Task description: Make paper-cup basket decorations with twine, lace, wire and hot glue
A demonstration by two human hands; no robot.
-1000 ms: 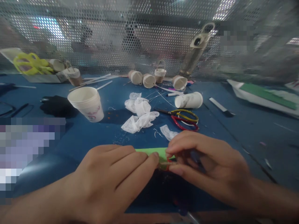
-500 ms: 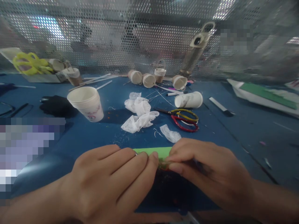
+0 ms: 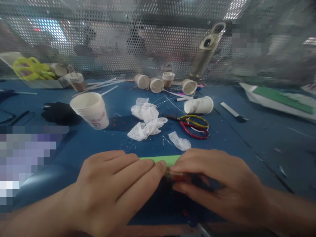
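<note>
My left hand [image 3: 118, 184] is closed, its fingers bent over a light green strip [image 3: 168, 160] that looks like paper. What the curled fingers cover is hidden. My right hand [image 3: 217, 181] is at the strip's right end, thumb apart from the forefinger. The forefinger's tip reaches the strip's near side. A small reddish-brown patch [image 3: 179, 177] shows between thumb and forefinger, too blurred to name. Beyond the hands lie crumpled white lace [image 3: 148, 126], a smaller lace piece [image 3: 179, 141] and scissors [image 3: 195, 126] with one yellow and one red handle.
Stacked paper cups [image 3: 90, 110] stand at left beside a black cloth-like bundle [image 3: 60, 112]. A white cup [image 3: 198, 105] lies on its side. Several small brown-and-white cups [image 3: 156, 85] line the perforated screen [image 3: 111, 49]. A white-and-green tray-like thing [image 3: 281, 98] is at right.
My right thumb has come away from the forefinger and dropped lower, widening the gap. My left hand stays nearly in place on the green strip.
</note>
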